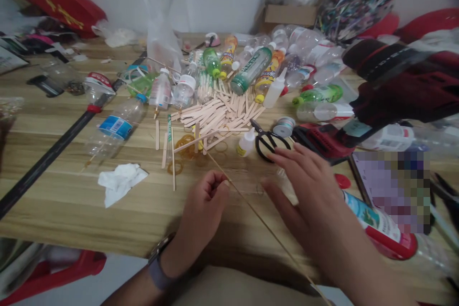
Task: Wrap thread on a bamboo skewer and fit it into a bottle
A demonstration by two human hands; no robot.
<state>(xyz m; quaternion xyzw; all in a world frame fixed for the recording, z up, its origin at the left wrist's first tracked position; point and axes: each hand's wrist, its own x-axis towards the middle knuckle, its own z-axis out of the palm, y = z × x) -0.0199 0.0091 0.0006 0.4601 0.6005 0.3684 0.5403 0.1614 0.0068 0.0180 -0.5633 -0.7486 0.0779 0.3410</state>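
Well, left hand [206,205]: fingers closed in a pinch on a thin wooden stick [268,229], with a wristwatch [161,260] strapped behind them.
Thin wooden stick: slanting through that pinch, one end just past the fingertips near the rubber bands [185,146], the rest running back between the two hands toward the person's body.
Right hand [308,191]: fingers spread wide, on the other side of the stick from the pinching ones.
Black-handled scissors [264,141]: right at the tips of the spread fingers; from where I stand I can't tell if they touch.
Small dropper bottle [245,144]: upright, beyond the gap between both sets of fingers.
Flat wooden sticks [215,117]: heaped on the worktop [64,215], farther out than the pinching fingers.
Spool [284,127]: just beyond the spread fingers, beside the scissors.
Red and black power tool [405,86]: to the right of the spread fingers, looming large.
Crumpled tissue [122,181]: well left of the pinching fingers.
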